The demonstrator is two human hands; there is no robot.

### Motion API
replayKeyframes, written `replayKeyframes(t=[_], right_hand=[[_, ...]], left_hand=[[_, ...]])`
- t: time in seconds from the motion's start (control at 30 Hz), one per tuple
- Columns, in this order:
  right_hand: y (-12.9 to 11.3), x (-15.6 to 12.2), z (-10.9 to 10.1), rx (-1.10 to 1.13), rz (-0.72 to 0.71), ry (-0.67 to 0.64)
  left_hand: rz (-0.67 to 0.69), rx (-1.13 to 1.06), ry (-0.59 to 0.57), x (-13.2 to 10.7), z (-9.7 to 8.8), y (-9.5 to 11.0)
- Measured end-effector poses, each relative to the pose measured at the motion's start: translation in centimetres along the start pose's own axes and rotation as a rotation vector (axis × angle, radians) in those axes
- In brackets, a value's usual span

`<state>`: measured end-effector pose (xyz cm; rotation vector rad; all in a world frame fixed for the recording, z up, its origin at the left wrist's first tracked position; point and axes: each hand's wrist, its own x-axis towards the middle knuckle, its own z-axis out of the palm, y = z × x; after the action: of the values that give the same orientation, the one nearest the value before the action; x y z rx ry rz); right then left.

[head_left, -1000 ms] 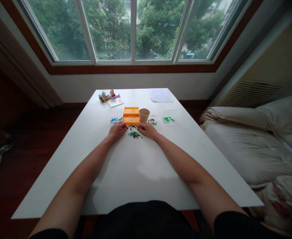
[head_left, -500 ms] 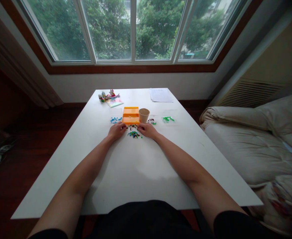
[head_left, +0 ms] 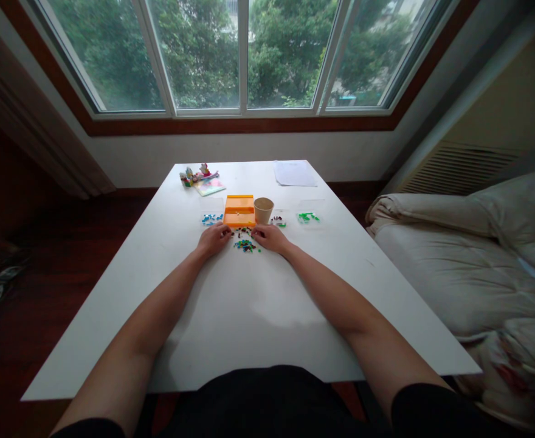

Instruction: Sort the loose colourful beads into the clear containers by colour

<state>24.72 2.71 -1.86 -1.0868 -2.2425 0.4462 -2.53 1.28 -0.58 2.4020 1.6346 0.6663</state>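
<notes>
My left hand (head_left: 215, 239) rests on the table at the left of a loose pile of small blue, green and dark red pieces (head_left: 245, 246). Its fingers are curled together beside a few dark pieces (head_left: 241, 232). Facing it from the right, my right hand (head_left: 271, 237) has its fingers drawn in near the same dark pieces. Whatever either hand may hold is too small to see. An open orange box (head_left: 239, 210) lies just beyond the hands, and a tan paper cup (head_left: 263, 211) stands against its right side.
A clear box with blue pieces (head_left: 212, 219) is at the left. Right of the cup are a clear box with dark and green pieces (head_left: 278, 221) and one with green pieces (head_left: 308, 217). Papers (head_left: 295, 173) and colourful figures (head_left: 198, 175) lie at the table's far end.
The view has shifted very slightly. Both hands, the pieces and the boxes stay in the same places.
</notes>
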Motion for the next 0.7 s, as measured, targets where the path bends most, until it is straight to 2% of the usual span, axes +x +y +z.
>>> replayKeyframes(t=[0.7], right_hand=[[0.56,0.18,0.31,0.003,0.000,-0.007]], left_hand=[[-0.010,-0.013,-0.001,0.03,-0.05,-0.07]])
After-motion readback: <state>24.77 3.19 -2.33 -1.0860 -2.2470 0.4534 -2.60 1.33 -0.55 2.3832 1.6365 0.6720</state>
